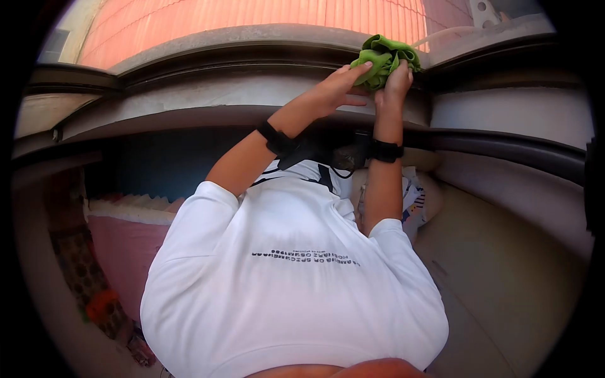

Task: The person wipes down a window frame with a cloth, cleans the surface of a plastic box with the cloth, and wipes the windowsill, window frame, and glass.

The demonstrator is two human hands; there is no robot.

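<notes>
A bunched green cloth point(384, 58) is between my two hands, above the window sill point(271, 94) and against the dark window track point(271, 61). My left hand point(337, 91) pinches the cloth's near left side with its upper fingers, while its lower fingers stretch out below, off the cloth. On the right, my right hand point(396, 83) grips the cloth from beneath, with part of its fingers hidden in the folds. Both wrists wear black straps.
Beyond the window lies a reddish corrugated roof point(265, 22). A dark rail point(504, 151) runs along the right wall. At lower left is a pink cloth-covered surface point(120, 252) with a ruffled edge. Tan floor point(491, 264) shows at right.
</notes>
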